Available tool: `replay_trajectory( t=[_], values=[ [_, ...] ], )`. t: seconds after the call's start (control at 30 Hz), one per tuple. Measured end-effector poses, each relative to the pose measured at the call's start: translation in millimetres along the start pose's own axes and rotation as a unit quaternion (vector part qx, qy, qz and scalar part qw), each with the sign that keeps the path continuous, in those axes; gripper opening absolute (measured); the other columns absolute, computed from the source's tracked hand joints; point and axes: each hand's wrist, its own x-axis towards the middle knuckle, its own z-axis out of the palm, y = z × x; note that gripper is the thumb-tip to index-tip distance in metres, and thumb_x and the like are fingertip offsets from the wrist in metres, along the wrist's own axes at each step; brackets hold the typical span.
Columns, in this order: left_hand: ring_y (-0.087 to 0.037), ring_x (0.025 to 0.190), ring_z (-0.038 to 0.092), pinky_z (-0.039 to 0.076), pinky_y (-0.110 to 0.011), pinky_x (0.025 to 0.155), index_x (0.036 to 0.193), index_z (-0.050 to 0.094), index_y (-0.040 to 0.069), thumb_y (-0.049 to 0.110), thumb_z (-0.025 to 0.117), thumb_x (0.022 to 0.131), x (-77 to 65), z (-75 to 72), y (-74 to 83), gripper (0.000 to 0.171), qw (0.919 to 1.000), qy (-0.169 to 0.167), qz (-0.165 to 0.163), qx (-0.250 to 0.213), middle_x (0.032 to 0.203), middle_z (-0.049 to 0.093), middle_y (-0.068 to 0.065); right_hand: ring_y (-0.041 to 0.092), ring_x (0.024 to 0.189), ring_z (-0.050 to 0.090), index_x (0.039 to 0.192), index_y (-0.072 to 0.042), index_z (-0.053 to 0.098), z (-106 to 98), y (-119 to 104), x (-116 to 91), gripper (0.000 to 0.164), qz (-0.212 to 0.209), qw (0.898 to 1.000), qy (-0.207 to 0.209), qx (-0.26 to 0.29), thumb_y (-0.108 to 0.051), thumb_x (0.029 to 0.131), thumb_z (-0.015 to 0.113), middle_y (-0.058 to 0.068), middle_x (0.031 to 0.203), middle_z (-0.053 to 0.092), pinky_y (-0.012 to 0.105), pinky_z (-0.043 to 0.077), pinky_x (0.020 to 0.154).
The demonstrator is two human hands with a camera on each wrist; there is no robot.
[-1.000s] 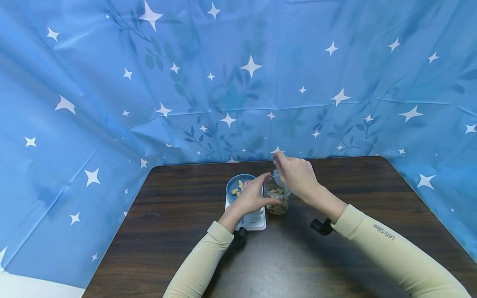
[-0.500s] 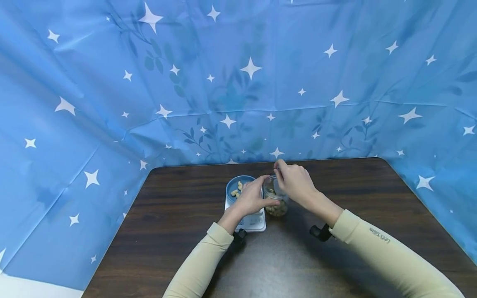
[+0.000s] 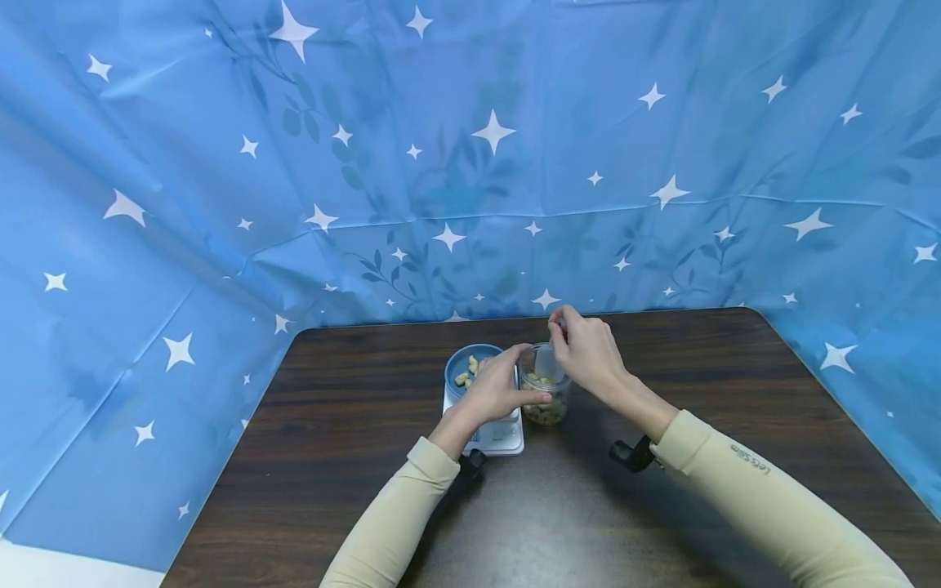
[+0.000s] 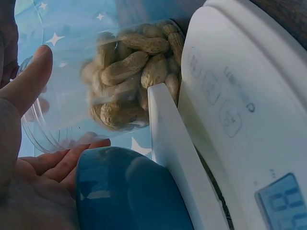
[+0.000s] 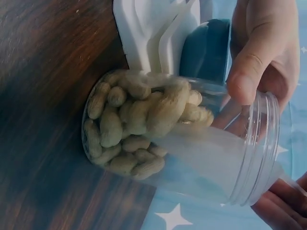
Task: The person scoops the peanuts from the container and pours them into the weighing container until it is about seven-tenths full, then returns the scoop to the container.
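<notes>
Between left thumb (image 4: 36, 74) and fingers (image 4: 72, 163), the peanut jar (image 4: 72, 93)

Peanuts (image 3: 462, 379) in bowl (image 4: 124, 191) on scale (image 3: 501, 442) — jar (image 5: 247, 177) just to the right — scoop (image 5: 206, 151) and more peanuts (image 5: 109, 127) inside.

we see the right hand (image 3: 588, 351) sitting a little farther right over the clear jar (image 5: 252, 158) than in both earlier pictures; half a second ago it had dipped lower, and now it is up again. the pale scoop (image 3: 547, 363) it pinches has shifted too: a second ago we saw its blade slanting up near the rim, then it was mostly hidden, and now we see it broad and more upright inside the jar.
</notes>
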Motion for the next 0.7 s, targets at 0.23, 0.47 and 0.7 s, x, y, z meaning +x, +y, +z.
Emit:
replay_trajectory(
  t=[0.23, 0.47, 0.7],
  values=[
    [-0.025, 0.136, 0.050, 0.028, -0.056, 0.116, 0.157, 0.041, 0.009, 0.046, 0.081, 0.089, 0.4, -0.2, 0.6, 0.087, 1.0000, -0.001, 0.002, 0.000, 0.151, 0.053, -0.006, 0.008, 0.040, 0.040, 0.098, 0.001, 0.064, 3.5, -3.6, -1.3, 0.008, 0.006, 1.000, -0.030, 0.008, -0.005, 0.102, 0.060, -0.002, 0.057, 0.051, 0.029, 0.035, 0.040],
    [-0.024, 0.133, 0.053, 0.029, -0.055, 0.115, 0.156, 0.043, 0.009, 0.049, 0.081, 0.088, 0.2, -1.4, 0.9, 0.088, 1.0000, 0.002, 0.007, 0.003, 0.148, 0.055, -0.006, 0.009, 0.040, 0.041, 0.098, 0.003, 0.063, 3.7, -6.1, 1.3, 0.009, 0.015, 0.999, -0.041, 0.004, -0.003, 0.103, 0.058, -0.001, 0.058, 0.051, 0.030, 0.036, 0.041],
    [-0.023, 0.125, 0.057, 0.037, -0.053, 0.111, 0.152, 0.047, 0.009, 0.046, 0.083, 0.087, 2.0, 0.2, -0.5, 0.083, 0.9999, 0.007, 0.008, -0.002, 0.142, 0.059, -0.005, 0.009, 0.039, 0.038, 0.095, 0.003, 0.063, 1.7, -4.7, 0.5, 0.010, 0.041, 0.999, -0.025, 0.024, -0.002, 0.102, 0.058, -0.001, 0.055, 0.049, 0.029, 0.033, 0.040]
  ],
)
